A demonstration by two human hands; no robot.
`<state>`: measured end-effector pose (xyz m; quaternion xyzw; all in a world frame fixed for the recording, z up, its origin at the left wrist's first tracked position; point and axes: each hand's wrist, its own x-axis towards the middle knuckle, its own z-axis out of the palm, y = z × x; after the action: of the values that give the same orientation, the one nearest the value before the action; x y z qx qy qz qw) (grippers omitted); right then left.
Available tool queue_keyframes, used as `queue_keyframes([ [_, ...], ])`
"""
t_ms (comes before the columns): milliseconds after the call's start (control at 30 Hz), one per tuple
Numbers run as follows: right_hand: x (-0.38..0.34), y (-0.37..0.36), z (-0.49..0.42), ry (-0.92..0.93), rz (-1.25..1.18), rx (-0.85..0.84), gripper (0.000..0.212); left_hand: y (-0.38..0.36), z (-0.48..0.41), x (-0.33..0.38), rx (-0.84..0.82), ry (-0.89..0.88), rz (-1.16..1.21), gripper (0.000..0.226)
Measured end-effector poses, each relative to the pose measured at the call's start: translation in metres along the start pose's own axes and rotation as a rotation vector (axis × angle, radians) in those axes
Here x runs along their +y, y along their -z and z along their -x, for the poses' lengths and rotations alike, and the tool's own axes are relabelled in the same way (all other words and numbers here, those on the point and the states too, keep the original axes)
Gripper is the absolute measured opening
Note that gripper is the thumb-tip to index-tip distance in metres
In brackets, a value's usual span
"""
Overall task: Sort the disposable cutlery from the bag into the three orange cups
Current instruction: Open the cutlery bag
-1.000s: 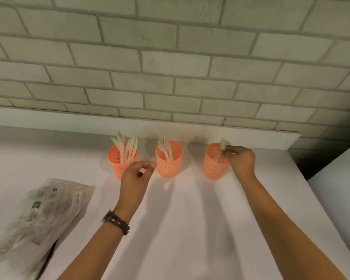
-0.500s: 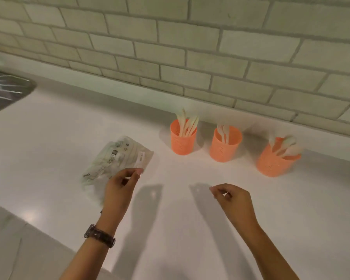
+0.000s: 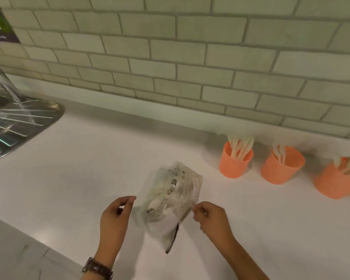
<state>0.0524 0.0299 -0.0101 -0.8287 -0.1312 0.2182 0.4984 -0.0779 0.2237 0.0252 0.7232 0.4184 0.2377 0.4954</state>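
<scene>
So this is the fetch-another-piece step: the bag [image 3: 170,199] lies on the near middle of the desk [image 3: 79,168], with white cutlery [image 3: 158,207] showing through the plastic, so the sort isn't done yet. The right hand [image 3: 212,219] is at the bag's right edge, its curled fingers apparently pinching the plastic, though it's a bit blurry. The left hand [image 3: 114,217] sits just left of the bag, not touching it, fingers loosely curled with thumb and forefinger apart, holding nothing. All three orange cups, the left cup [image 3: 233,168], middle cup [image 3: 279,170] and right cup [image 3: 335,184], stand far right by the wall with pieces already in them. I reckon next is steadying the bag, getting into its opening and pulling one piece out
</scene>
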Motion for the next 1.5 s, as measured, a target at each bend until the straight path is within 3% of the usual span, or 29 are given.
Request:
queue_keyframes([
  [100,-0.029,-0.019,-0.016,0.071,0.037,0.218,0.018,0.014,-0.021,-0.018,-0.08,0.024,-0.018,0.018],
  [167,-0.053,-0.028,-0.025,0.107,0.035,0.306,0.029,0.021,-0.028,-0.028,-0.124,0.036,-0.037,0.021],
  [300,-0.081,-0.054,-0.04,-0.009,0.319,0.157,0.097,0.032,-0.04,-0.041,-0.177,0.073,-0.028,0.023],
  [367,-0.081,-0.063,-0.043,-0.026,0.495,0.114,0.106,0.032,-0.045,-0.046,-0.191,0.086,0.003,0.023],
  [467,-0.071,-0.058,-0.046,-0.027,0.385,0.119,0.074,0.026,-0.05,-0.047,-0.216,0.097,0.031,0.023],
  [533,-0.057,-0.042,-0.041,-0.057,0.198,0.129,0.048,0.019,-0.052,-0.043,-0.252,0.101,0.046,0.022],
  [667,-0.023,-0.002,-0.006,-0.193,-0.297,0.096,0.021,-0.003,-0.053,-0.031,-0.339,0.098,0.097,0.022],
  [733,-0.004,0.014,0.013,-0.221,-0.2,0.158,0.012,-0.015,-0.051,-0.023,-0.386,0.086,0.11,0.022],
  [833,0.024,0.027,0.027,-0.195,0.116,0.327,0.028,-0.038,-0.046,-0.015,-0.498,0.107,0.091,0.019],
  [900,0.033,0.031,0.033,-0.188,0.183,0.338,0.033,-0.054,-0.039,-0.009,-0.618,0.109,0.042,0.014],
  [1033,0.043,0.034,0.042,-0.209,0.214,0.295,0.013,-0.08,-0.016,0.012,-0.847,-0.024,-0.134,0.013],
  [1133,0.037,0.042,0.049,-0.24,0.157,0.284,0.033,-0.085,-0.008,0.026,-0.851,-0.099,-0.177,0.007],
  [1200,0.031,0.049,0.054,-0.199,0.175,0.37,0.048,-0.082,-0.01,0.034,-0.8,-0.175,-0.216,0.01],
  [1333,-0.009,0.066,0.057,0.142,0.364,0.608,0.049,-0.071,-0.012,0.067,-0.661,-0.451,-0.226,0.011],
  [1500,-0.089,0.073,0.049,0.577,0.724,0.507,0.046,-0.048,-0.004,0.121,-0.809,-0.805,-0.238,0.013],
])
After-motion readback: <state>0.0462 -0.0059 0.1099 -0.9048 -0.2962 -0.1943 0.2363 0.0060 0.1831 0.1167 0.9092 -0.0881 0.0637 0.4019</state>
